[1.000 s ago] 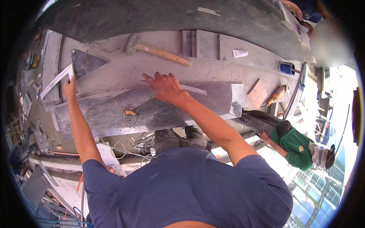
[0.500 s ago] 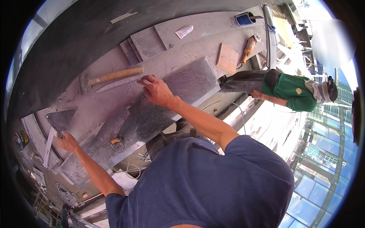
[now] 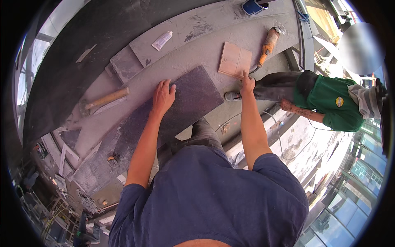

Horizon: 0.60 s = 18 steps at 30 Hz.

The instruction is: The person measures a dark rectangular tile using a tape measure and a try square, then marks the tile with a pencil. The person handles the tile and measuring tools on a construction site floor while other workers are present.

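My left hand rests over the dark stone slab with its fingers apart and holds nothing. My right hand is stretched forward at the near right corner of a pinkish-brown square tile. One finger points out at that corner; whether it touches is unclear, and no grip shows. Just beyond lies an orange angle grinder. A wooden-handled hammer lies left of my left hand. Nearer me on the left part of the slab sits a small orange-and-grey tape measure.
A white tube lies on a grey slab farther off. A blue can stands at the far edge. On the right, a person in a green shirt stands close to my right arm. A cable loops below them.
My right hand has left the dark slab and moved right to the tile. My left hand has come from the far-left triangular piece onto the slab. The view has shifted.
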{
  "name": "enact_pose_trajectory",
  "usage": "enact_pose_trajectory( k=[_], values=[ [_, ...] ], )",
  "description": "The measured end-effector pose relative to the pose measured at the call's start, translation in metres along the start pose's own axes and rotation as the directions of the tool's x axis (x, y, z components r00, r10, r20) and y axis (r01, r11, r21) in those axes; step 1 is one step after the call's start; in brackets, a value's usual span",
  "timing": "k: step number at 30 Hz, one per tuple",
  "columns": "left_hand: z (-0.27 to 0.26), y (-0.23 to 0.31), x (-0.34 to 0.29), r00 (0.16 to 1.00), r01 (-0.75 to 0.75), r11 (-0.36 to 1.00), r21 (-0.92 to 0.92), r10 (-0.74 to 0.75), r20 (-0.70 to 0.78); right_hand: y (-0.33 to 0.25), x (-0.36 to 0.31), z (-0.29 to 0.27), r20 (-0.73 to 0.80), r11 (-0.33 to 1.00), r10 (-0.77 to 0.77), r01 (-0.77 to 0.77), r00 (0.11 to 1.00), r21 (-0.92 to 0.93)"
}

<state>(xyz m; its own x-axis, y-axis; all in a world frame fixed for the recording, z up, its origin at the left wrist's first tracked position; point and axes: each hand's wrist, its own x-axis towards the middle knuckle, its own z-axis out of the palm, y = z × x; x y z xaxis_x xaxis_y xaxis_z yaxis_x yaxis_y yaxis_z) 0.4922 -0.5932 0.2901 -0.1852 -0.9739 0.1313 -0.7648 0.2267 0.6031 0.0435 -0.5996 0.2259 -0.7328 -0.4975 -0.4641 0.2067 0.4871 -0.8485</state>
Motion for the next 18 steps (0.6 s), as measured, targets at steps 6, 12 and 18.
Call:
enact_pose_trajectory(
  k=[6, 12, 18],
  values=[
    [0.061, 0.032, 0.057, 0.94, 0.271, 0.96, 0.065, -0.279, 0.195, 0.008, 0.02, -0.021, 0.193, 0.988, 0.022, -0.051, 0.981, 0.149],
    [0.058, 0.023, 0.072, 0.838, 0.398, 0.906, 0.145, -0.424, 0.343, 0.003, -0.006, -0.069, 0.333, 0.98, -0.082, 0.015, 0.939, 0.201],
    [0.056, 0.029, 0.085, 0.745, 0.484, 0.85, 0.21, -0.525, 0.412, 0.011, -0.033, -0.048, 0.479, 0.958, -0.065, -0.079, 0.875, 0.275]
  ],
)
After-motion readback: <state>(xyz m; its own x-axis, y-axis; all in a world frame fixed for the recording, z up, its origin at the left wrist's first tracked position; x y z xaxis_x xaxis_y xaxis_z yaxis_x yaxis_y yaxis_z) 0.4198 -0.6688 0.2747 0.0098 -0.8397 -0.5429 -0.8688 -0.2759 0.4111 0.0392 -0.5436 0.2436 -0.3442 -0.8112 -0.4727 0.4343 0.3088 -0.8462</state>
